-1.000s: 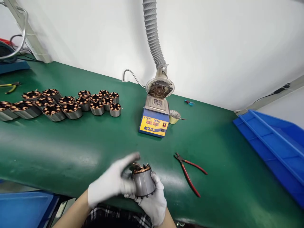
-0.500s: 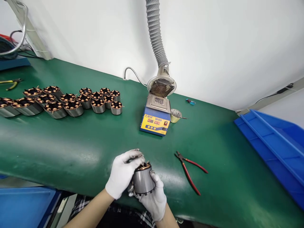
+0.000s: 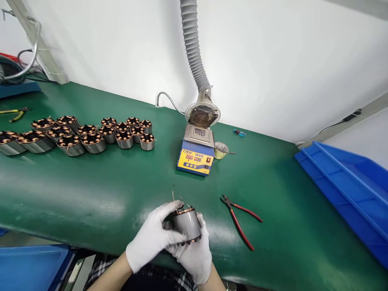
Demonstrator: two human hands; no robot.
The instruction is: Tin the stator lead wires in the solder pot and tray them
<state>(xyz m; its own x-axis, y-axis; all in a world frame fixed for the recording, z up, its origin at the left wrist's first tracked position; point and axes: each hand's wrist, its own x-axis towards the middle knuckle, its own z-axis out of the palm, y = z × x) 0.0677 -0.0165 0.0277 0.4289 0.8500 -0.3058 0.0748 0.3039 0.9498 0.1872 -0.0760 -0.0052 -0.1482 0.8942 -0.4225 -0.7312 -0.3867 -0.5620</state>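
A motor stator (image 3: 187, 224), a steel ring with copper windings at its top, is held between my two white-gloved hands near the bench's front edge. My left hand (image 3: 156, 230) grips its left side, thumb across the front and fingers at the upper rim. Around the right side and underneath wraps my right hand (image 3: 198, 252), closed on it. Thin wire ends stick up from the top of the stator. To the right lie red-handled cutting pliers (image 3: 238, 220) on the green bench, jaws apart, touched by neither hand.
Several stators (image 3: 71, 144) stand in rows at the left. A blue and yellow solder pot (image 3: 195, 155) sits under a fume extractor hose (image 3: 194, 44), with a small cup (image 3: 220, 151) beside it. Blue bins (image 3: 345, 194) edge the right; yellow-handled pliers (image 3: 15, 114) lie far left.
My left hand has moved from the windings on top down to the stator's left side. Wire ends now stand up above it. The view has shifted slightly.
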